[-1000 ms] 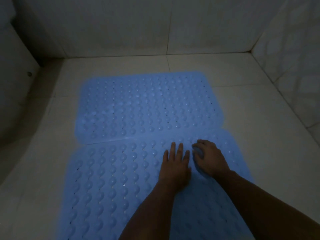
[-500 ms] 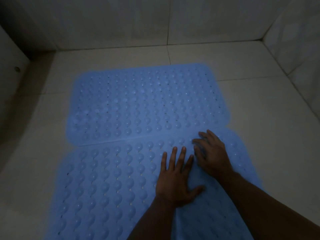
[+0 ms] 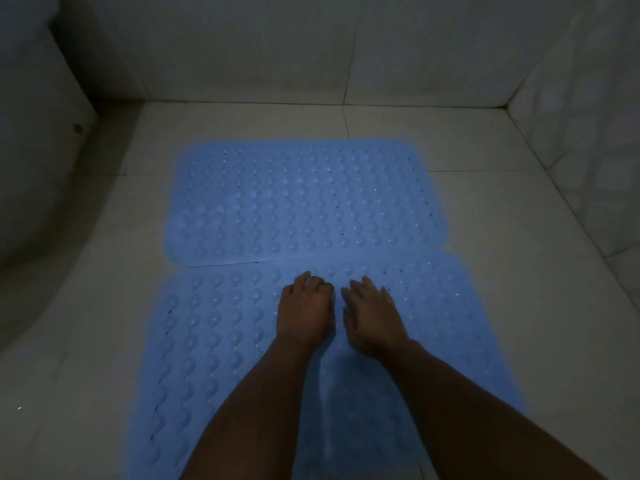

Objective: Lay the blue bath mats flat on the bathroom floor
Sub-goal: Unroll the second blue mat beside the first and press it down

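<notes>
Seen from the head camera: two blue bath mats on the pale tiled floor [image 3: 519, 306], the far mat [image 3: 304, 202] lying flat near the back wall [image 3: 277, 46], the near mat [image 3: 214, 341] lying flat just in front of it, edges meeting or slightly overlapping along a seam. Resting on the near mat just short of that seam, side by side and close together: left hand [image 3: 306, 313] palm down with fingers bent at the tips, gripping nothing, and right hand [image 3: 375, 317] palm down with fingers loosely spread, gripping nothing. At the left edge, a pale curved fixture [image 3: 41, 168] in shadow.
</notes>
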